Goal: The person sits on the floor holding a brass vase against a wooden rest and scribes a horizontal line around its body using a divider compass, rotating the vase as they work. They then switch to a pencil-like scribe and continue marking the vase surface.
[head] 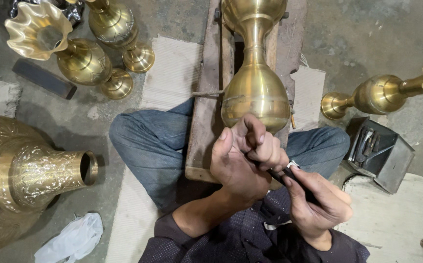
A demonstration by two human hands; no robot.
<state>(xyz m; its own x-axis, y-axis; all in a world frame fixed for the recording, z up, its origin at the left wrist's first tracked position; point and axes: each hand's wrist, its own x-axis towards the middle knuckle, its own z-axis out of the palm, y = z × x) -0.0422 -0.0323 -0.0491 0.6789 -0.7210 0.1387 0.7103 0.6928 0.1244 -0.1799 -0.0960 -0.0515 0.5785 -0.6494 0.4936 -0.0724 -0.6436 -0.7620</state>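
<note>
Seated cross-legged on a concrete floor, working at a plain brass vase point(255, 87) laid lengthwise on a wooden board point(202, 122) just ahead of both hands, its rounded belly nearest the fingers. Left hand point(243, 158) curled narrow, fingertips bunched close against the belly's near edge, whether touching the metal cannot be told. Right hand point(318, 202) closed around a thin dark tool point(282, 176), just behind the left and angled toward it, the tip hidden under the left hand. Hemmed in on all sides: a large engraved brass vessel point(21, 170) lying well to the left of the hands, open mouth turned toward the jeans-clad knee point(148, 141); two fluted brass vases point(82, 56) lying farther ahead and left, beside a dark flat block point(43, 78); another fluted vase point(382, 92) on its side ahead and right; a dark metal box of tools point(377, 151) just right of the right hand. Crumpled white plastic bag point(70, 238) behind and left. Bare floor only in narrow strips between board edge and the surrounding brassware
</note>
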